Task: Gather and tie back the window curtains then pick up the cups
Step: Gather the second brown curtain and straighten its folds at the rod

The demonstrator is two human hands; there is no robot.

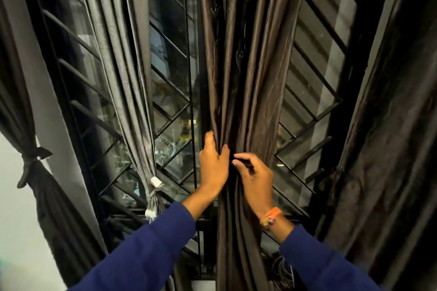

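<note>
The brown curtain (238, 82) hangs bunched at centre frame in front of the barred window (170, 59); its folds are clasped by the left hand (214, 168) from the left edge, fingers curled into the cloth. A fold just beside it is pinched by the right hand (255, 177), orange wristband (272, 216) on that wrist. A grey curtain (132, 92) is tied back at left, a black curtain (30, 165) knotted at far left.

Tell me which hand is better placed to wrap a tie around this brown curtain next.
Probably the right hand: its fingertips only pinch at the brown curtain, so it looks freer. The left hand clamps the gathered folds and should keep holding.
</note>
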